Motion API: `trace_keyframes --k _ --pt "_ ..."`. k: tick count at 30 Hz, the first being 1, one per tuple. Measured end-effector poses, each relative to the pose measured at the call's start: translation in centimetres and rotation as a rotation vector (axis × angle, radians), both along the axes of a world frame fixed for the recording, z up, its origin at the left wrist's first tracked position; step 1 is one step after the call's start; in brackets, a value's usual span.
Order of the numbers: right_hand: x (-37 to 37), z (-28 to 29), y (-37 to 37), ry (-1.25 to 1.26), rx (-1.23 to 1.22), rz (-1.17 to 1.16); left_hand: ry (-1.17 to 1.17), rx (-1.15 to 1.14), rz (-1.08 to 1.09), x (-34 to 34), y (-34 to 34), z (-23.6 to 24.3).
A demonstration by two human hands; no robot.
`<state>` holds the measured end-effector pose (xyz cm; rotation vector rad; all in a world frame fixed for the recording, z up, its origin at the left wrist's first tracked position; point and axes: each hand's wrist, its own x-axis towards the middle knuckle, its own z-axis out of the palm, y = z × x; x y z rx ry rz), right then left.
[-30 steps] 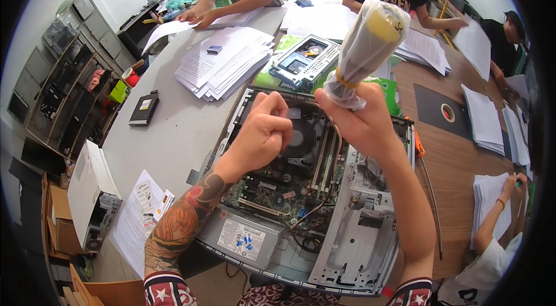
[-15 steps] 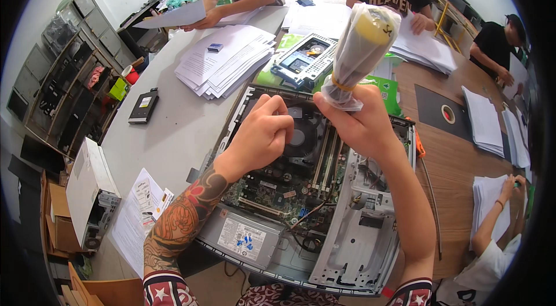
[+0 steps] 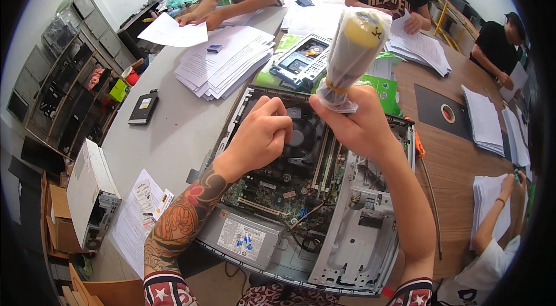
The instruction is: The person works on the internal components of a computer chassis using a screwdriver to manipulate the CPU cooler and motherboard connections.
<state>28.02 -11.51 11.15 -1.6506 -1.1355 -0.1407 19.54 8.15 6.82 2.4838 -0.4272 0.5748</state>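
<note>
An opened desktop computer case (image 3: 359, 242) lies in front of me, its circuit board and round black fan (image 3: 298, 138) exposed. My right hand (image 3: 365, 121) grips the lower end of a yellow-ended tool wrapped in clear plastic (image 3: 353, 54), held upright above the far side of the case. A rubber band gathers the plastic just above my thumb; the tool's exact kind is hidden by the wrap. My left hand (image 3: 260, 132) is closed with curled fingers over the case, beside the fan. Anything inside those fingers is out of sight.
Beyond the case stands a metal drive cage (image 3: 304, 60). Paper stacks (image 3: 226, 66) and a black drive (image 3: 143, 107) lie on the grey table. An orange-handled screwdriver (image 3: 419, 145) rests at the case's right. A white computer case (image 3: 92, 190) stands at left. Several people handle papers around the tables.
My right hand and the wrapped tool have shifted slightly left and down. My left hand stays in place. Across the table, a person has lowered a sheet of paper.
</note>
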Motion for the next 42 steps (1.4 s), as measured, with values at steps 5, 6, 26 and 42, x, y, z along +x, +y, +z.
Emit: trace_keyframes --k 5,6,26,42 --pt "0.0 0.0 0.0 0.018 -0.022 -0.008 0.013 0.007 0.010 -0.1 -0.1 0.1" --pt "0.1 -0.1 0.0 -0.013 -0.015 -0.015 0.013 0.007 0.009 -0.1 0.0 0.1" --pt "0.0 0.2 -0.3 0.010 0.057 -0.042 0.181 -0.110 -0.135 -0.1 -0.1 0.6" --pt "-0.1 0.0 0.0 -0.001 0.042 -0.025 0.028 -0.025 -0.007 0.0 -0.3 -0.7"
